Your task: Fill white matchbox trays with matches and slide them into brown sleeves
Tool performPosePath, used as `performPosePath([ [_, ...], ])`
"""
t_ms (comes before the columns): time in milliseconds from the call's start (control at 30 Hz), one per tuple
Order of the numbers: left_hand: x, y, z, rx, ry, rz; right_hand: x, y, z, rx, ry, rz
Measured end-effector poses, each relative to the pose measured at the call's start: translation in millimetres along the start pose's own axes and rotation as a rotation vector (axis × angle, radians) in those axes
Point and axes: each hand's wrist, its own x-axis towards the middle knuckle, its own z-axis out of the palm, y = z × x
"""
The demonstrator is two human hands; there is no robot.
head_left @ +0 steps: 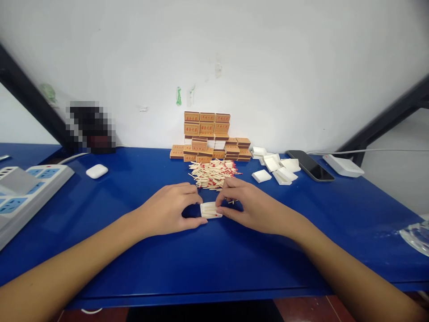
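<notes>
Tray [210, 216] between the tabletop's [161, 264] front and back edges holds some matches [208, 211]; a loose heap [214, 173] remains. Left hand [172, 208] pinches the tray's left end; right hand [253, 205] bunches over its right, hold unclear.

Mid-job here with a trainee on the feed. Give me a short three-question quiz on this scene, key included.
1. True or false: the left hand and the right hand are both at the same small white tray.

2. Which thing lies just to the right of the loose white trays, as seen in the picture?
A) a power strip
B) a dark phone
C) an earbud case

3. Fill in the blank: in the match pile in front of the stacked matchboxes, the match heads are coloured ____.

Key: 1. True. 2. B. 3. Red.
</notes>
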Motion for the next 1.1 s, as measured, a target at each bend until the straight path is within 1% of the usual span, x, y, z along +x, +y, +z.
performPosePath([
  [133, 0.3, -0.2, 0.2, -0.001, 0.000, 0.005, 3.9, -3.0, 8.5, -0.011, -0.029, -0.007],
  [300, 0.7, -0.8, 1.5, 0.008, -0.001, 0.006, 4.4, -4.0, 14.0, -0.023, -0.003, -0.018],
  [467, 0.5, 0.0, 1.5, 0.016, 0.004, 0.013, 3.5, -5.7, 17.6, 0.004, -0.008, -0.029],
  [600, 0.8, 0.2, 1.5, 0.010, 0.001, 0.018, 3.9, -4.3, 17.9, 0.042, -0.011, -0.046],
  [733, 1.1, 0.2, 1.8, 0.004, 0.004, 0.018, 3.8, -4.0, 15.3, 0.085, 0.006, -0.032],
  [967, 1.8, 1.3, 0.5, -0.012, 0.007, 0.030, 4.4, -14.6, 17.9, 0.154, -0.041, -0.029],
  [1100, 1.4, -0.5, 1.6, -0.018, -0.002, 0.035, 4.2, -13.7, 19.7, 0.158, -0.053, -0.013],
])
